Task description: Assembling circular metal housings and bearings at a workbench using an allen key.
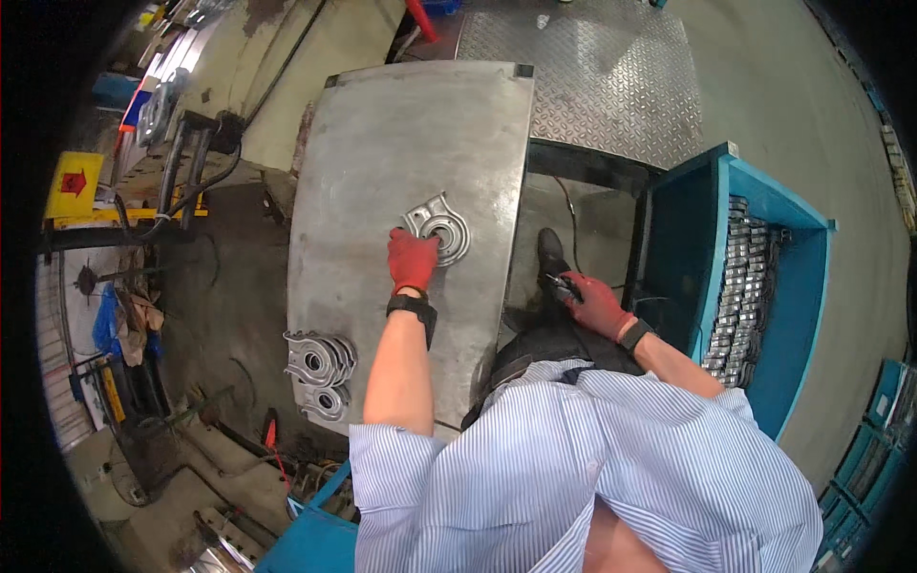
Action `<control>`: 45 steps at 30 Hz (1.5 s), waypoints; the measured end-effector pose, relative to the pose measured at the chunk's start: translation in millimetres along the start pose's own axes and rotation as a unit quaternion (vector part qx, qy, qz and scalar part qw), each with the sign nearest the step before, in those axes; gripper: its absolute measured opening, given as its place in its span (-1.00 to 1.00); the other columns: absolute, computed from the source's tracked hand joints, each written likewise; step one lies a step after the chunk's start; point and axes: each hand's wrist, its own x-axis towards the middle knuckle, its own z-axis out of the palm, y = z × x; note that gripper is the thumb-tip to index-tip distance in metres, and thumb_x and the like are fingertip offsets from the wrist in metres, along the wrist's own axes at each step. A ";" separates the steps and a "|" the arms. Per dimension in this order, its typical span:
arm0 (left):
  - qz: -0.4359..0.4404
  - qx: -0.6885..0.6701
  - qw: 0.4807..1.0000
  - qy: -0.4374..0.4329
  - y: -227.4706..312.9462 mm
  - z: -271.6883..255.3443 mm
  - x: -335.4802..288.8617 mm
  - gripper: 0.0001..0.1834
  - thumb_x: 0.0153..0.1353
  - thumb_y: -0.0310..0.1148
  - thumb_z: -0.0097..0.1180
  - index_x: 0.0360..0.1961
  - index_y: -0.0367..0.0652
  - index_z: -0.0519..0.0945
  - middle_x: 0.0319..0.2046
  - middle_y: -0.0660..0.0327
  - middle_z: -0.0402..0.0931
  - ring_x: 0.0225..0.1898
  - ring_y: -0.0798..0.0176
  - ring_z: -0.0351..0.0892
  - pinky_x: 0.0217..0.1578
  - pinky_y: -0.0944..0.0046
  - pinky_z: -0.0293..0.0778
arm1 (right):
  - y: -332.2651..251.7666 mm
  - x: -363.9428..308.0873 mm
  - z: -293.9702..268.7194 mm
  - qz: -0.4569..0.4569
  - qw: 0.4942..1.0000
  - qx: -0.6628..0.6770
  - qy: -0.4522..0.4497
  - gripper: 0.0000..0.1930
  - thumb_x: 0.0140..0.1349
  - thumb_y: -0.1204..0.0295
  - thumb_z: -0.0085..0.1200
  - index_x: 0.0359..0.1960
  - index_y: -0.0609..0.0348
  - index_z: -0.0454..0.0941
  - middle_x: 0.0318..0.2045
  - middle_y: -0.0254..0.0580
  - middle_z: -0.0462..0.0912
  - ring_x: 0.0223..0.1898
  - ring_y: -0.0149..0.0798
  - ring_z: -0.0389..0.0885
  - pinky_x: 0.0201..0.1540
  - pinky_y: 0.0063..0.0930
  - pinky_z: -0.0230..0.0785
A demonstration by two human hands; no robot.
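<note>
My left hand [413,261], in a red glove, is closed on the edge of a stamped metal bracket [455,227] with a round opening. The bracket rests on the grey metal tabletop [411,124], around its middle; the glove hides part of its near left side. Off the table's right side, over a dark shoe, my right hand [599,307] wears a matching glove. Its fingers are closed around a small dark object [564,286] with a shiny face, too small to name. Stacked brackets [320,360] of similar shape lie at the table's near left corner, with more brackets [326,402] just below.
A blue metal bin [812,286] at my right holds rows of stacked metal parts [740,296]. Beyond the table lies a treadplate [611,76]. Machinery with a yellow sign [74,185] and cables stands at the left. Blue racks [864,477] line the lower right.
</note>
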 end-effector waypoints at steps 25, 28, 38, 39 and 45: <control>-0.065 -0.228 0.971 0.010 -31.8 78.7 -122.9 -0.57 0.08 -0.25 0.21 -0.20 -0.44 0.46 -0.23 -0.21 0.50 -0.12 -0.23 0.47 -0.15 0.02 0.37 | -14.5 22.0 43.1 -0.099 0.985 -0.104 -0.098 -0.61 0.15 0.30 0.02 0.00 0.17 0.39 -0.17 0.08 0.56 -0.13 0.12 0.52 -0.10 -0.10 0.38; -0.063 -0.248 0.967 0.018 -26.4 72.1 -127.2 -0.60 0.09 -0.28 0.20 -0.20 -0.43 0.46 -0.22 -0.20 0.51 -0.11 -0.21 0.48 -0.14 0.03 0.37 | -12.3 23.7 49.0 -0.108 0.983 -0.115 -0.094 -0.62 0.13 0.33 0.02 -0.02 0.18 0.40 -0.23 0.08 0.56 -0.17 0.13 0.52 -0.13 -0.09 0.38; -0.023 -0.264 0.963 0.044 -25.3 71.3 -129.9 -0.67 0.11 -0.36 0.15 -0.18 -0.40 0.47 -0.21 -0.15 0.51 -0.11 -0.16 0.48 -0.14 0.06 0.37 | -11.3 24.4 53.4 -0.111 0.984 -0.108 -0.085 -0.64 0.06 0.32 0.06 -0.10 0.18 0.41 -0.29 0.09 0.57 -0.21 0.12 0.55 -0.19 -0.10 0.40; -0.006 -0.277 0.960 0.046 -24.5 70.3 -128.0 -0.67 0.11 -0.36 0.15 -0.18 -0.40 0.47 -0.21 -0.15 0.51 -0.10 -0.16 0.48 -0.13 0.06 0.37 | -10.5 25.2 54.2 -0.109 0.984 -0.112 -0.086 -0.64 0.07 0.30 0.06 -0.10 0.18 0.41 -0.29 0.09 0.57 -0.21 0.12 0.55 -0.18 -0.09 0.40; -0.018 -0.260 0.964 0.045 -24.8 72.1 -128.9 -0.62 0.11 -0.30 0.16 -0.17 -0.40 0.46 -0.20 -0.17 0.50 -0.10 -0.19 0.47 -0.12 0.04 0.37 | -9.9 25.0 58.9 -0.114 0.987 -0.096 -0.060 -0.60 0.06 0.31 0.07 -0.06 0.16 0.40 -0.29 0.10 0.56 -0.20 0.11 0.54 -0.17 -0.09 0.40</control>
